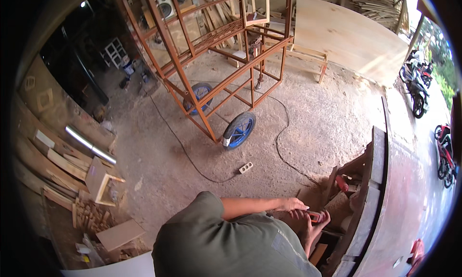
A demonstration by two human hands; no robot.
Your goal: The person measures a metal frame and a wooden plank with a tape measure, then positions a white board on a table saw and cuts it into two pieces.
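**Rust-brown square-tube metal frame [264, 53] is dominating a dusty grey concrete floor [144, 157]**

The frame is standing on a black-tyred wheel with blue spokes [239, 131], with a second blue-spoked wheel [198, 98] showing behind it. A thin black cable [185, 151] is curving across the floor to a pale, oblong multi-socket block [246, 168]. Another dark cable [277, 141] is running from near the frame toward a weathered wooden bench with an open, cluttered front [372, 190], so both cords are lying across the open ground.

Beside this bench, the left hand [291, 205] and the right hand [321, 221] are grasping a small red-and-dark object [315, 216] between them; its exact kind is too small to tell. A red cylindrical container [341, 183] is lying inside the bench, near the hands.

Along the left side, short wooden offcuts [91, 213] are heaping up beside a flat brown board [120, 234], and a shiny silver tube [90, 144] is lying slantwise above them. Behind the frame, a large pale plywood sheet [349, 41] is leaning upright next to a low, light-wood trestle [308, 55]. Sawdust-like litter is speckling the floor. The room is opening on the right to a bright outdoor strip, where a dark motorcycle [417, 87] and a red motorcycle [444, 154] are standing.
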